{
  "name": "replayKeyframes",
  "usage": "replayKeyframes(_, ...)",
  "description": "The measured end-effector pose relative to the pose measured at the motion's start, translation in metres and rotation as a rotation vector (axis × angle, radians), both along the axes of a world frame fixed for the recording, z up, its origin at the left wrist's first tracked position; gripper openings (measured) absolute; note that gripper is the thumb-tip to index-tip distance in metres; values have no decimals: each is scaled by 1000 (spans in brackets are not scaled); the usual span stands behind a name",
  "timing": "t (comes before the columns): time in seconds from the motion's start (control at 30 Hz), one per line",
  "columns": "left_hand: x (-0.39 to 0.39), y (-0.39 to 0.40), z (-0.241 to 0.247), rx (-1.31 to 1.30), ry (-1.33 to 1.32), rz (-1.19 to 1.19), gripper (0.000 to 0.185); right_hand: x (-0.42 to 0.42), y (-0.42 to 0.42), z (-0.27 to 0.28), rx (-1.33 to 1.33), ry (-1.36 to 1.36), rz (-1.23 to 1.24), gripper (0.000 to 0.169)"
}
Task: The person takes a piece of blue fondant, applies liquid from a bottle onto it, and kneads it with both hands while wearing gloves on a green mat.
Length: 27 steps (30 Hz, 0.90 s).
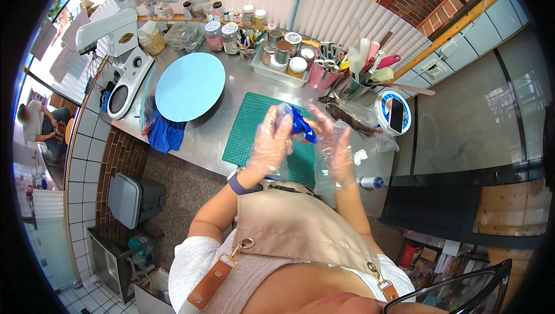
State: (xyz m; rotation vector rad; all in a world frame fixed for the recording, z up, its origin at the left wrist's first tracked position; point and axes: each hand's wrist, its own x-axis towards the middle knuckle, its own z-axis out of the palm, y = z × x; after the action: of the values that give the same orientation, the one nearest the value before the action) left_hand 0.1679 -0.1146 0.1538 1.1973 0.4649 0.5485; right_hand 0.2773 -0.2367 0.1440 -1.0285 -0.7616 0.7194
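My left hand (271,142), in a clear plastic glove, grips a glossy deep-blue pliable piece (302,125) with white flecks on it. What the piece is made of I cannot tell. My right hand (336,149), gloved the same way, is just right of it with the fingers spread; whether a fingertip touches the blue piece is hard to see. Both hands are above a green cutting mat (243,136) with grid lines, which lies on a stainless steel table (204,140).
A pale-blue round turntable (190,86) and a blue cloth (167,134) are at the left, near a white stand mixer (125,40). Jars in a tray (282,71) and tool cups (325,77) line the back. A phone (396,115) rests on a white tub (381,101). A person (41,123) sits far left.
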Motion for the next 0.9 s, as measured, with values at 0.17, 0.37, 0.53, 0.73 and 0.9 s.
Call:
replayKeyframes(0.17, -3, 11, 2, -243, -24, -32, 37, 12, -21, -3, -94, -269, 35, 41)
replayKeyframes(0.37, -6, 4, 8, -12, 50, -87, 35, 2, -17, 5, -42, -496, 7, 39)
replayKeyframes(0.53, -9, -1, 14, 286, -11, -107, 33, -11, -7, 18, -78, -588, -122, 66)
replayKeyframes(0.73, -14, -2, 2, 504, -21, -229, 70, -10, -10, 23, -211, -799, -222, 48)
replayKeyframes(0.9, -19, -6, 6, 492, -29, -257, 83, -4, -17, 25, -310, -954, -99, 55)
